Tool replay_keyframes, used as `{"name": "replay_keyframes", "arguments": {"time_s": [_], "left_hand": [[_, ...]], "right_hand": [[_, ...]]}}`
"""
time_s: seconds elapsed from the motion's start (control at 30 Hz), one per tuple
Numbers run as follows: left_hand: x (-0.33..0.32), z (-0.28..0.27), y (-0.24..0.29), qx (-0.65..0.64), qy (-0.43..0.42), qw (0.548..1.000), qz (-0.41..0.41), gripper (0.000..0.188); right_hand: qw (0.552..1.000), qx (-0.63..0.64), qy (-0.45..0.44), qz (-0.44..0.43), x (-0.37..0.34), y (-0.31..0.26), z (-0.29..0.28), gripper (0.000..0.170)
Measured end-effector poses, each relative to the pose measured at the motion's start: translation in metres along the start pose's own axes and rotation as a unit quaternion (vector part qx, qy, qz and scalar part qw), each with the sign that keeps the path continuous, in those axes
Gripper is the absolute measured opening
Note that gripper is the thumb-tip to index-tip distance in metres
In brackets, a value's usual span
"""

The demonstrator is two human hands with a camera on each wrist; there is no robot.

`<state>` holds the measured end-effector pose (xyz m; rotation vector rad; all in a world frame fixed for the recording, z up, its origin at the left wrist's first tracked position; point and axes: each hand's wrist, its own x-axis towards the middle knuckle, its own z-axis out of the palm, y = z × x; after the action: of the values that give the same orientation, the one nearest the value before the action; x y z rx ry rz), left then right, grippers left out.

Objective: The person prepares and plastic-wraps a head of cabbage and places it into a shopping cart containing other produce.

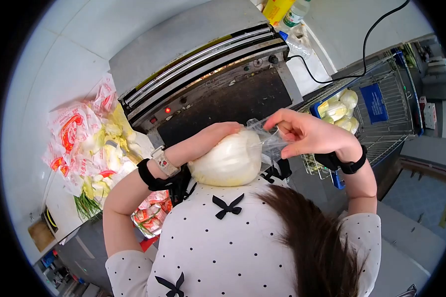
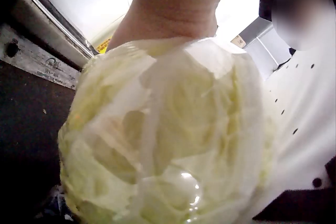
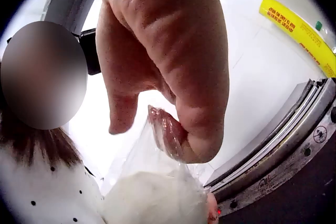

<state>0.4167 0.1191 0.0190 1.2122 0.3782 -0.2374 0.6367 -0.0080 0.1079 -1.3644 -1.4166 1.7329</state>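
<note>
A pale napa cabbage [image 1: 228,161] wrapped in clear plastic film sits against the person's chest, in front of the wrapping machine. My left hand [image 1: 215,134] holds the cabbage along its far side, fingers curved round it. In the left wrist view, the leafy end of the cabbage [image 2: 184,119] fills the middle and hides most of that hand. My right hand [image 1: 309,132] pinches clear plastic film [image 1: 270,143] at the right end of the cabbage. The right wrist view shows the film [image 3: 142,155] stretched from its curled fingers [image 3: 202,140] down to the cabbage.
The wrapping machine [image 1: 223,106], with a lit red lamp, stands ahead. To the left lie loose leaves and printed plastic bags [image 1: 72,133]. A wire shopping cart [image 1: 396,106] at right holds several wrapped cabbages [image 1: 344,106]. A black cable [image 1: 365,49] runs behind it.
</note>
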Motion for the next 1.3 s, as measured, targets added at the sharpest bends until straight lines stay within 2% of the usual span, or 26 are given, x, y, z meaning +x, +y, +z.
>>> {"name": "replay_keyframes", "arguments": {"time_s": [0.07,0.1,0.2,0.3,0.33,0.4,0.5,0.6,0.63,0.7,0.73,0.77,0.87,0.9,1.0,1.07,1.1,1.13,1.2,1.3], "left_hand": [[-0.002,0.009,0.004,0.008,0.033,0.998,0.061,0.041],[-0.003,0.012,0.007,0.012,0.049,0.995,0.091,0.042],[-0.005,0.01,0.017,0.039,0.006,0.997,0.07,0.043],[-0.003,0.003,0.02,0.143,0.003,0.981,0.134,0.042],[-0.003,0.003,0.021,0.119,0.009,0.985,0.125,0.041],[-0.005,0.007,0.022,0.07,0.019,0.992,0.106,0.039],[-0.007,0.009,0.025,-0.009,0.031,0.999,0.042,0.038],[-0.01,0.011,0.028,-0.014,0.036,0.997,0.072,0.038],[-0.01,0.009,0.025,0.004,0.03,0.994,0.102,0.038],[-0.005,0.002,0.012,0.04,0.014,0.986,0.164,0.038],[-0.004,0.0,0.009,0.046,0.015,0.986,0.158,0.038],[-0.004,0.0,0.008,0.051,0.017,0.987,0.153,0.038],[-0.006,0.003,0.011,0.047,0.018,0.989,0.137,0.038],[-0.007,0.005,0.013,0.042,0.017,0.99,0.133,0.038],[-0.007,0.006,0.012,0.006,-0.018,0.981,0.191,0.04],[-0.011,0.009,0.022,0.055,-0.035,0.979,0.194,0.043],[-0.013,0.011,0.026,0.079,-0.044,0.976,0.196,0.046],[-0.014,0.013,0.026,0.049,-0.036,0.98,0.188,0.048],[-0.018,0.017,0.026,-0.012,-0.023,0.985,0.172,0.052],[-0.017,0.021,0.028,-0.083,0.003,0.983,0.164,0.052]], "right_hand": [[0.999,-0.014,0.026,0.033,-0.003,0.004,0.003,0.029],[0.998,-0.029,0.03,0.056,-0.006,0.004,0.004,0.02],[0.993,-0.071,0.075,-0.05,-0.005,0.013,0.006,0.013],[0.965,-0.134,0.204,-0.091,-0.003,0.017,0.02,0.01],[0.952,-0.13,0.253,-0.111,-0.003,0.012,0.028,0.009],[0.891,-0.182,0.357,-0.211,0.008,0.022,0.038,0.007],[0.875,-0.099,0.432,-0.194,0.028,0.04,0.052,0.006],[0.844,-0.056,0.492,-0.206,0.043,0.047,0.063,0.006],[0.809,-0.099,0.521,-0.254,0.05,0.052,0.063,0.007],[0.744,-0.212,0.518,-0.366,0.055,0.056,0.051,0.012],[0.703,-0.268,0.51,-0.417,0.055,0.056,0.045,0.015],[0.681,-0.304,0.5,-0.44,0.055,0.054,0.04,0.023],[0.657,-0.376,0.495,-0.427,0.045,0.037,0.035,0.024],[0.661,-0.379,0.489,-0.424,0.042,0.036,0.033,0.023],[0.681,-0.367,0.485,-0.407,0.038,0.033,0.025,0.019],[0.702,-0.326,0.502,-0.385,0.048,0.027,0.02,0.015],[0.76,-0.276,0.485,-0.334,0.056,0.03,0.02,0.01],[0.812,-0.226,0.454,-0.289,0.064,0.034,0.02,0.006],[0.832,-0.144,0.444,-0.302,0.085,0.042,0.025,0.005],[0.882,-0.031,0.379,-0.279,0.104,0.052,0.031,0.004]]}}
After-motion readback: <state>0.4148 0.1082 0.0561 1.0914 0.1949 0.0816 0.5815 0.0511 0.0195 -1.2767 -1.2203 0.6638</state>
